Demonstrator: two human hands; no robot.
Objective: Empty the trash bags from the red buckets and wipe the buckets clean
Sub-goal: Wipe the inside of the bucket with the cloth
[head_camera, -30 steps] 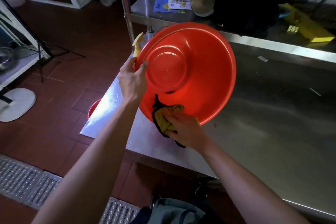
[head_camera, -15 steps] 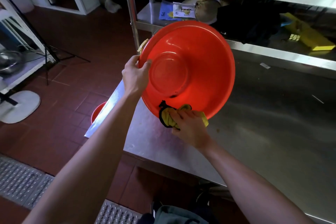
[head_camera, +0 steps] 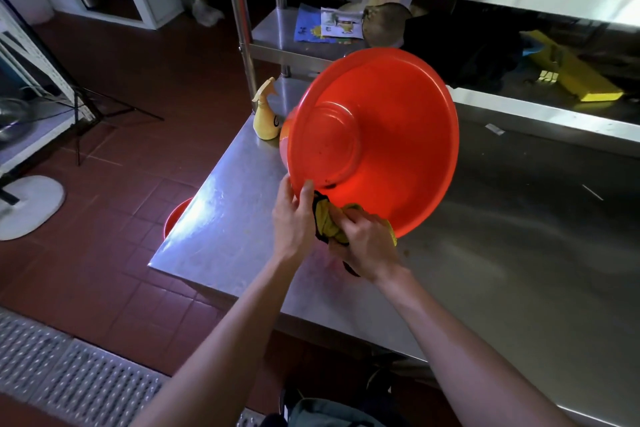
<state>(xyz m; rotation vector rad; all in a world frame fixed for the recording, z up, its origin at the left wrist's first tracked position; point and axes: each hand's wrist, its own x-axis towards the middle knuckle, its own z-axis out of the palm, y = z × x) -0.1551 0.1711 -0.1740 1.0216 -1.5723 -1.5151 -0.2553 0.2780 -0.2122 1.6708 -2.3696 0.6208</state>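
Note:
A red bucket [head_camera: 388, 135] is held tilted on its side above the steel table [head_camera: 225, 218], its inside facing me. My left hand [head_camera: 292, 215] grips the bucket's lower left rim, thumb inside. My right hand [head_camera: 367, 243] holds a bunched yellow and black cloth [head_camera: 327, 218] against the lower inner wall. Dark specks sit near the bucket's base ring. Another red bucket [head_camera: 175, 217] peeks out on the floor under the table's left edge.
A yellow spray bottle [head_camera: 265, 114] stands on the table's far left corner, just behind the bucket. Steel shelves [head_camera: 519, 107] with papers, a yellow box and a green tray rise behind. A metal floor grate [head_camera: 69, 378] runs at lower left.
My left hand has slid from the bucket's upper left rim down to the lower rim beside the cloth. The bucket has shifted right, uncovering the spray bottle.

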